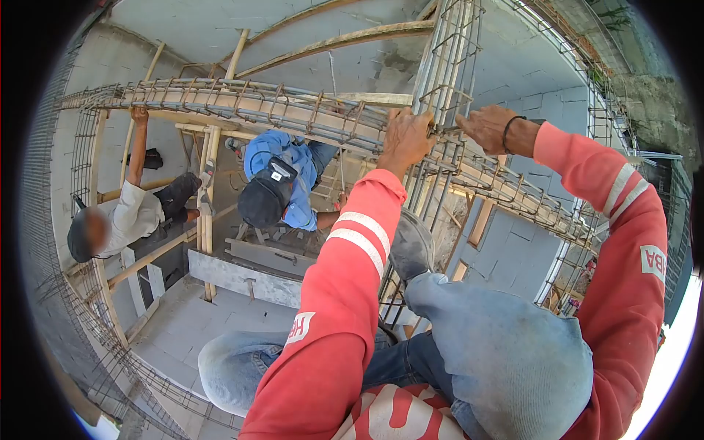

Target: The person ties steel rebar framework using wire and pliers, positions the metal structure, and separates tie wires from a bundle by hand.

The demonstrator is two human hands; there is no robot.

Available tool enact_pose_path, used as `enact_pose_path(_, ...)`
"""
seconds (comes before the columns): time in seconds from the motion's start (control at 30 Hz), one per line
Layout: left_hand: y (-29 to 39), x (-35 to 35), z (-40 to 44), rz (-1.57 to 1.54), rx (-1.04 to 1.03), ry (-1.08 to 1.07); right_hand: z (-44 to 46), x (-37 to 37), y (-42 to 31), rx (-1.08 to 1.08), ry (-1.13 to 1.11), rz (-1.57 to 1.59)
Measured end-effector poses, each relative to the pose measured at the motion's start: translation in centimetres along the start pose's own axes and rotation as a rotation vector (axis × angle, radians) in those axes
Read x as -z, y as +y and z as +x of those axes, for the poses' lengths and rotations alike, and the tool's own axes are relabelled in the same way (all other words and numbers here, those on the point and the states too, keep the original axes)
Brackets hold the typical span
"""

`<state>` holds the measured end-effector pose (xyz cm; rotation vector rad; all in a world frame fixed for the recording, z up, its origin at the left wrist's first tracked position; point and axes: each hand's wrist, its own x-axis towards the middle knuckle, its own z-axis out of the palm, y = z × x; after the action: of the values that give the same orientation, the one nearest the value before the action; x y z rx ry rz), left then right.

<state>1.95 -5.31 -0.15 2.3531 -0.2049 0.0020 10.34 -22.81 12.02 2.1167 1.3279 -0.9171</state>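
Steel bars [444,62] met at a crossing [438,132] in the head view. The left hand [407,138] lay there, fingers bent over the bars; whether it clamped one could not be told. The right hand [493,130], just beside the crossing, was curled with a finger stretched towards it, its grip unclear. Below, a co-worker [282,172] in blue leaned forward.
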Motion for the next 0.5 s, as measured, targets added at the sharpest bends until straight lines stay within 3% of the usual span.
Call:
enact_pose_path(0.03, 0.0, 0.0, 0.0, 0.018, -0.005, -0.014, -0.1, -0.2, -0.6, 0.007, -0.002, 0.005)
enact_pose_path(0.13, -0.7, 0.0, 0.0, 0.012, -0.035, -0.052, -1.3, -4.1, -3.0, -0.314, 0.091, 0.375)
enact_pose_path(0.17, -0.9, 0.0, 0.2, -0.018, -0.056, -0.078, -1.7, -6.2, -3.1, -0.272, 0.219, 0.465)
enact_pose_path(0.27, -0.7, 0.0, 0.1, 0.012, -0.016, -0.081, -0.8, -5.9, -0.7, -0.201, 0.270, 0.383)
enact_pose_path(0.33, -0.5, -0.2, 0.1, 0.026, -0.002, -0.083, -0.9, -2.0, 0.4, -0.256, -0.294, 1.539)
enact_pose_path(0.5, -0.2, 0.5, 0.7, 0.066, 0.057, -0.218, 0.0, 0.4, 2.9, -0.294, -0.575, 1.207)
